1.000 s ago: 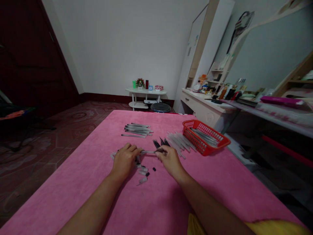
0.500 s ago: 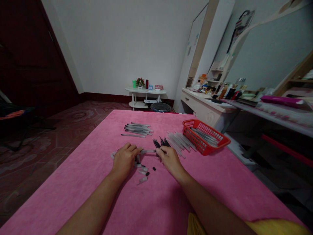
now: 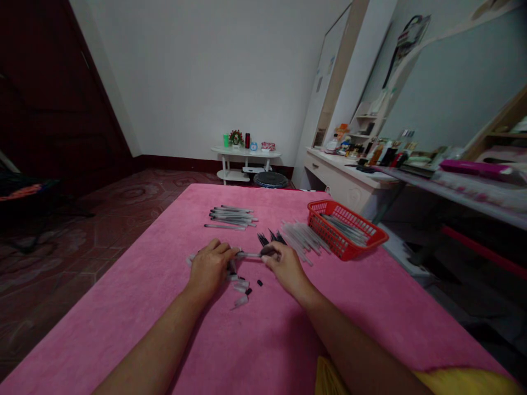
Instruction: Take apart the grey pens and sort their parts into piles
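A slim translucent pen (image 3: pixel 249 254) lies level between my two hands. My left hand (image 3: pixel 211 265) is closed on its left end, and my right hand (image 3: pixel 284 267) pinches its right end between thumb and fingers. Clear pen caps (image 3: pixel 241 285) are scattered beside and partly under my left hand. A small black plug (image 3: pixel 259 283) lies between the hands on the pink cloth. Just beyond my right hand are dark-tipped pen refills (image 3: pixel 276 237) and a fan of clear pen barrels (image 3: pixel 303 239).
A bundle of capped pens (image 3: pixel 231 216) lies toward the far side of the pink cloth (image 3: pixel 164 318). At the right stands a red plastic basket (image 3: pixel 366 250) with thin refills in it. Beyond the table are a white stand (image 3: pixel 242 152) and a dressing table (image 3: pixel 349 181).
My right fingers have shifted slightly on the pen's right end and look more curled. My left hand stays in place, and the other things have not moved.
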A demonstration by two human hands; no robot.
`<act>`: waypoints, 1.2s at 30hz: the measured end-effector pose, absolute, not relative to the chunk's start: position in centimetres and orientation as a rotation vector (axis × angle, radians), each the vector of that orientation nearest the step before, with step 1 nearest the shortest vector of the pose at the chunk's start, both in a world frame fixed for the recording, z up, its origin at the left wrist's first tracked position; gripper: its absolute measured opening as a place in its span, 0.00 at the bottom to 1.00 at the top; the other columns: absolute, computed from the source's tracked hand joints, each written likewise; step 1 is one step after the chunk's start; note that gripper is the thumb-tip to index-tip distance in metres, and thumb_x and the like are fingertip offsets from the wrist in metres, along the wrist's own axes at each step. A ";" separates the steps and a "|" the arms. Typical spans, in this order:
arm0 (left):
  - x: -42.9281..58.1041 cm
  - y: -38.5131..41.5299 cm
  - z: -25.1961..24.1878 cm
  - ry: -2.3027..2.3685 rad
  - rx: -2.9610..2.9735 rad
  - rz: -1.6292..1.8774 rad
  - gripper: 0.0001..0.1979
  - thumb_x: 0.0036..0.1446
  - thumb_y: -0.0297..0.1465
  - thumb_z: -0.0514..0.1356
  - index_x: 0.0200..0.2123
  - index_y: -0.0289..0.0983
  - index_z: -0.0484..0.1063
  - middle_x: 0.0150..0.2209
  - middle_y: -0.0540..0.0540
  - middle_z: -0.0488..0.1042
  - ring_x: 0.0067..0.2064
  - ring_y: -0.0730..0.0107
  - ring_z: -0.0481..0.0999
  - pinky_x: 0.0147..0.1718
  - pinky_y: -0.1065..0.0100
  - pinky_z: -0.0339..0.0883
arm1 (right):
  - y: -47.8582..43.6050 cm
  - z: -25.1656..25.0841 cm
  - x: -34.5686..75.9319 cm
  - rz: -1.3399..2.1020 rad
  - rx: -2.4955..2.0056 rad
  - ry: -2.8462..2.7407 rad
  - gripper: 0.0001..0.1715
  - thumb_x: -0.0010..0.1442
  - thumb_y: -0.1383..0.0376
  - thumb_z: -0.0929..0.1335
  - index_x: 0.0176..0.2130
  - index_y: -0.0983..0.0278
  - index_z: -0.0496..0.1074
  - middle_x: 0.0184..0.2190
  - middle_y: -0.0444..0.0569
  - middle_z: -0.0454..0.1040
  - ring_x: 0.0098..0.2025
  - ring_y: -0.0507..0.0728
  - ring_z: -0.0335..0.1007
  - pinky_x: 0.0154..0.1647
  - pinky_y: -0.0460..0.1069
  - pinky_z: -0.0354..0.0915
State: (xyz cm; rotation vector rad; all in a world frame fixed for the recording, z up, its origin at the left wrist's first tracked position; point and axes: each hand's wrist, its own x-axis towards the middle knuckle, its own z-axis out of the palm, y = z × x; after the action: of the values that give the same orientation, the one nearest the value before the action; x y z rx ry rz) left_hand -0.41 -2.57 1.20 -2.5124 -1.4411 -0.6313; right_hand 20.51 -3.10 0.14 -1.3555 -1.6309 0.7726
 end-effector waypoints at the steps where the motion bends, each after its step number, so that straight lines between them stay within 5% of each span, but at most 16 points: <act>1: -0.4 -2.6 1.2 -1.442 -2.508 -0.632 0.16 0.58 0.24 0.54 0.44 0.45 0.75 0.33 0.47 0.75 0.38 0.61 0.67 0.30 0.66 0.60 | -3.1 0.1 20.5 0.799 -1.343 -1.615 0.08 0.50 0.65 0.68 0.33 0.65 0.73 0.25 0.44 0.73 0.26 0.51 0.67 0.25 0.44 0.59; 6: -0.5 -2.5 1.0 -1.432 -2.482 -0.632 0.15 0.58 0.25 0.54 0.44 0.44 0.75 0.33 0.47 0.75 0.38 0.61 0.68 0.30 0.65 0.60 | -3.1 -0.1 20.4 0.906 -1.316 -1.611 0.13 0.58 0.60 0.63 0.28 0.65 0.72 0.21 0.44 0.70 0.20 0.49 0.64 0.21 0.44 0.57; 10: -0.6 -2.4 0.7 -1.424 -2.479 -0.633 0.15 0.57 0.25 0.55 0.44 0.45 0.75 0.32 0.47 0.75 0.37 0.61 0.68 0.29 0.65 0.60 | -3.2 0.1 20.3 0.852 -1.270 -1.583 0.06 0.52 0.66 0.67 0.32 0.65 0.72 0.22 0.43 0.71 0.22 0.49 0.64 0.22 0.43 0.59; 15: -0.5 -2.4 0.7 -1.424 -2.482 -0.640 0.15 0.57 0.24 0.54 0.44 0.45 0.75 0.32 0.47 0.75 0.37 0.61 0.68 0.29 0.65 0.59 | -3.3 0.3 20.4 0.874 -1.348 -1.599 0.14 0.57 0.59 0.65 0.26 0.65 0.70 0.19 0.43 0.68 0.19 0.49 0.62 0.19 0.43 0.55; 19: -0.5 -2.4 0.8 -1.422 -2.500 -0.633 0.16 0.57 0.24 0.55 0.44 0.45 0.75 0.32 0.47 0.75 0.37 0.61 0.67 0.29 0.65 0.59 | -3.3 0.3 20.5 0.798 -1.318 -1.627 0.05 0.52 0.66 0.67 0.31 0.65 0.72 0.21 0.42 0.70 0.22 0.49 0.64 0.22 0.43 0.57; 24: -0.5 -2.5 0.8 -1.432 -2.513 -0.632 0.16 0.57 0.23 0.54 0.45 0.45 0.75 0.33 0.47 0.75 0.38 0.61 0.67 0.30 0.65 0.59 | -3.2 -0.1 20.4 0.837 -1.349 -1.595 0.08 0.54 0.62 0.67 0.31 0.65 0.71 0.20 0.42 0.69 0.21 0.50 0.64 0.21 0.44 0.57; 36: -1.4 -2.0 0.7 -1.562 -2.387 -0.664 0.16 0.55 0.23 0.54 0.43 0.43 0.75 0.35 0.47 0.75 0.39 0.60 0.68 0.30 0.64 0.60 | -3.7 0.5 19.9 0.705 -1.337 -1.620 0.04 0.49 0.69 0.68 0.30 0.64 0.73 0.25 0.43 0.73 0.25 0.50 0.65 0.26 0.44 0.59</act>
State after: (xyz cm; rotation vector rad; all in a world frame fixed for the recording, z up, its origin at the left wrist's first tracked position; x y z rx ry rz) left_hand -1.39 -2.00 0.65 -2.3874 -1.5619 -0.6639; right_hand 19.93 -3.68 0.46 -1.3369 -1.6202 0.7049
